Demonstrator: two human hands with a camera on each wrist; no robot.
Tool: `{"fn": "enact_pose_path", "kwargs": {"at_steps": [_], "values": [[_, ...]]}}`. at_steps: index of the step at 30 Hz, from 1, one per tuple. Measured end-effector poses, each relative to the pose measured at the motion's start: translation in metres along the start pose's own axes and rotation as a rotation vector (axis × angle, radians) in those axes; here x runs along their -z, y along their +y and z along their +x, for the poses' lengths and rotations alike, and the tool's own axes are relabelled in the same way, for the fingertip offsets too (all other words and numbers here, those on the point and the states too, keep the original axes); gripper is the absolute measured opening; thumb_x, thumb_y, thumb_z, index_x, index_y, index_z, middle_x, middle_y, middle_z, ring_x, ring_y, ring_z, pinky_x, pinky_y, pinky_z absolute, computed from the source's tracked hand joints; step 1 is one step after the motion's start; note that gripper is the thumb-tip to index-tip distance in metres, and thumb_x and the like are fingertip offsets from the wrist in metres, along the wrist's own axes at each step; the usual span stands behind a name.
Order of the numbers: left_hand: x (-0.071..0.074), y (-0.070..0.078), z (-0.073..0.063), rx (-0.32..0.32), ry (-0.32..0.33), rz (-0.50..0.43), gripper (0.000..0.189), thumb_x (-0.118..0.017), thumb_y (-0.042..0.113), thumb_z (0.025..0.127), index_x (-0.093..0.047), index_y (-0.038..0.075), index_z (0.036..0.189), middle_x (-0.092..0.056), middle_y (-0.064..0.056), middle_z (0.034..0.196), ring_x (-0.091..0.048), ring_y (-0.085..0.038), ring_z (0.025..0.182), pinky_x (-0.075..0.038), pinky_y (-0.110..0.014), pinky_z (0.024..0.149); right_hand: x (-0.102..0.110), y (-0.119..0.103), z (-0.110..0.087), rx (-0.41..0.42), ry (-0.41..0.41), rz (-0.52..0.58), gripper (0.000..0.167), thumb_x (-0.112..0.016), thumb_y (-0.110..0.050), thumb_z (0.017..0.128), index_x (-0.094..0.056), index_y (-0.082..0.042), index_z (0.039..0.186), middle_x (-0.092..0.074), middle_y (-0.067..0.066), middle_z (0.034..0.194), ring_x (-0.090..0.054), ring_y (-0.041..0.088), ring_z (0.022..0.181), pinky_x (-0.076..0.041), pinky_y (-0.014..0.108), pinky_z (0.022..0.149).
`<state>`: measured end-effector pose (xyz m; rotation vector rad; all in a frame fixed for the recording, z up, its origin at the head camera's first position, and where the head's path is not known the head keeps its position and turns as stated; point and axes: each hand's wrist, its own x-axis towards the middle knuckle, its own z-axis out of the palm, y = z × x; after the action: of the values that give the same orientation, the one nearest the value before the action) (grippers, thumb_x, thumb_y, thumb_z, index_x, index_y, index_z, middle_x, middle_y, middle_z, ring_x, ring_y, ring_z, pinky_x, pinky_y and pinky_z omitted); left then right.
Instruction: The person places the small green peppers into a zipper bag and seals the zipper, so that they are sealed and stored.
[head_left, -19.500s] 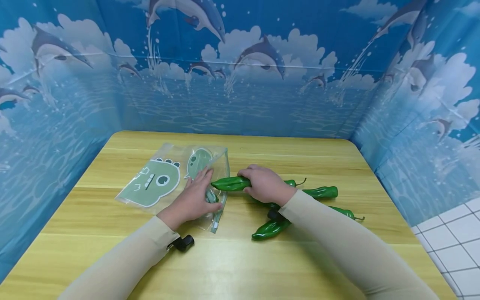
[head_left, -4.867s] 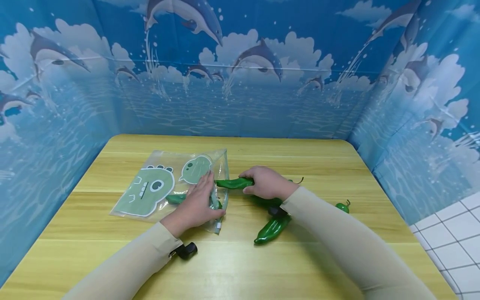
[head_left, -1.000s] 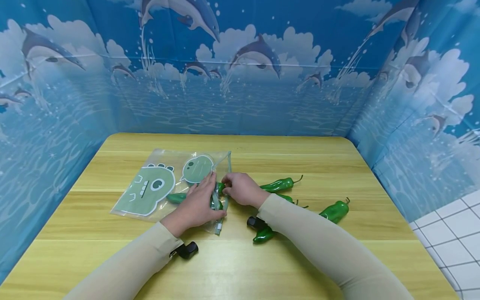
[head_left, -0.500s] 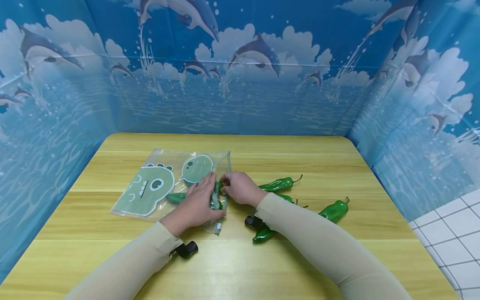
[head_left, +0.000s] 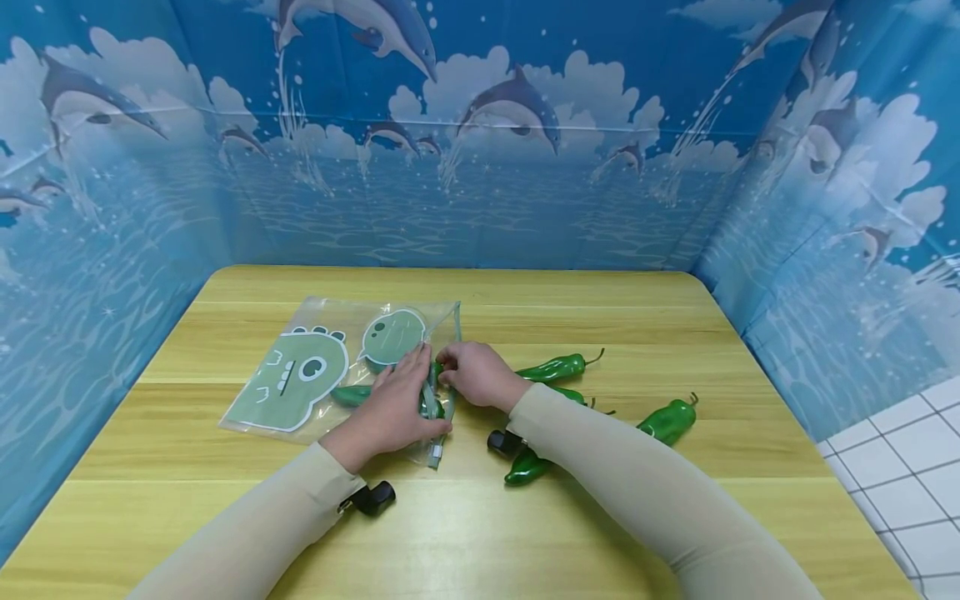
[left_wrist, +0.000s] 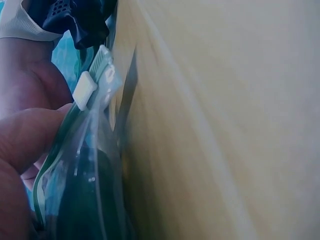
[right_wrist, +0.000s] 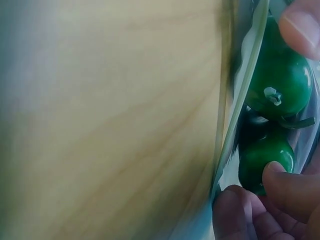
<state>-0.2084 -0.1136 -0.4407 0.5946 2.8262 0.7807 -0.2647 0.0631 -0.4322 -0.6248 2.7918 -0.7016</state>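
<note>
A clear zip bag (head_left: pixel 288 379) with green cartoon prints lies on the table, its mouth facing right. My left hand (head_left: pixel 393 408) rests on the bag near the mouth, fingers straight, thumb at the zip edge. In the left wrist view a white slider (left_wrist: pixel 84 91) sits on the zip. My right hand (head_left: pixel 480 375) is at the mouth, holding the end of a green pepper (right_wrist: pixel 265 157) that is mostly inside. Another green pepper (right_wrist: pixel 285 75) lies beside it within the bag. Through the plastic a green pepper's tip (head_left: pixel 351 397) shows left of my left hand.
Several loose green peppers lie right of the bag, among them a pepper (head_left: pixel 555 368) behind my right forearm, a pepper (head_left: pixel 670 422) farther right and a pepper tip (head_left: pixel 527 468) in front. A dolphin-print curtain (head_left: pixel 480 217) stands behind the wooden table (head_left: pixel 465 533).
Since about five seconds ago, my right hand has moved left and slid a pepper into the bag. Over the last second it edges slightly farther left. Fewer peppers lie loose than at first.
</note>
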Motion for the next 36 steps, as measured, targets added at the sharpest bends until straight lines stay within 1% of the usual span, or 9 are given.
{"fn": "enact_pose_path", "kwargs": {"at_steps": [9,16,21,25,30,36], "values": [[0.001,0.0,0.0,0.006,-0.004,0.004,0.124,-0.085,0.049,0.085,-0.005,0.002,0.169,-0.009,-0.016,0.177,-0.012,-0.038,0.164,-0.012,-0.065,0.13,0.002,-0.001,0.0,-0.007,-0.014,0.01,0.028,-0.068,-0.019,0.104,-0.072,-0.007,0.128,-0.077,0.006,0.115,-0.072,0.021,0.108,-0.058,0.039,0.099],[0.002,0.001,0.0,0.02,-0.014,0.009,0.126,-0.084,0.051,0.085,-0.004,0.003,0.169,-0.007,-0.015,0.178,-0.011,-0.036,0.165,-0.01,-0.062,0.131,0.012,-0.001,-0.006,-0.01,-0.043,0.032,0.034,-0.067,-0.021,0.104,-0.068,-0.007,0.136,-0.076,0.008,0.124,-0.071,0.025,0.118,-0.056,0.042,0.104],[0.002,0.001,0.001,0.025,-0.018,0.012,0.127,-0.084,0.053,0.085,-0.003,0.003,0.169,-0.006,-0.014,0.178,-0.01,-0.036,0.165,-0.01,-0.062,0.131,0.024,-0.001,-0.014,-0.011,-0.054,0.044,0.04,-0.067,-0.023,0.105,-0.065,-0.007,0.141,-0.075,0.009,0.129,-0.07,0.026,0.122,-0.055,0.044,0.107],[0.002,0.001,0.001,0.029,-0.016,0.008,0.127,-0.085,0.053,0.084,-0.004,0.002,0.169,-0.006,-0.015,0.178,-0.01,-0.036,0.165,-0.01,-0.062,0.131,0.036,0.003,-0.023,-0.016,-0.059,0.068,0.047,-0.067,-0.024,0.105,-0.06,-0.007,0.148,-0.072,0.01,0.135,-0.068,0.026,0.125,-0.055,0.044,0.105],[0.002,0.002,0.001,0.038,-0.019,0.006,0.127,-0.085,0.052,0.084,-0.004,0.003,0.169,-0.007,-0.015,0.177,-0.01,-0.035,0.165,-0.01,-0.062,0.131,0.052,0.013,-0.032,-0.024,-0.054,0.083,0.05,-0.065,-0.026,0.106,-0.056,-0.007,0.151,-0.067,0.011,0.143,-0.067,0.026,0.127,-0.056,0.045,0.105],[0.002,0.004,0.001,0.053,-0.02,0.004,0.128,-0.085,0.052,0.084,-0.003,0.003,0.169,-0.006,-0.014,0.178,-0.008,-0.034,0.165,-0.009,-0.062,0.131,0.073,0.025,-0.049,-0.015,-0.072,0.088,0.054,-0.064,-0.029,0.106,-0.052,-0.01,0.155,-0.059,0.01,0.153,-0.061,0.028,0.135,-0.053,0.047,0.109]]}}
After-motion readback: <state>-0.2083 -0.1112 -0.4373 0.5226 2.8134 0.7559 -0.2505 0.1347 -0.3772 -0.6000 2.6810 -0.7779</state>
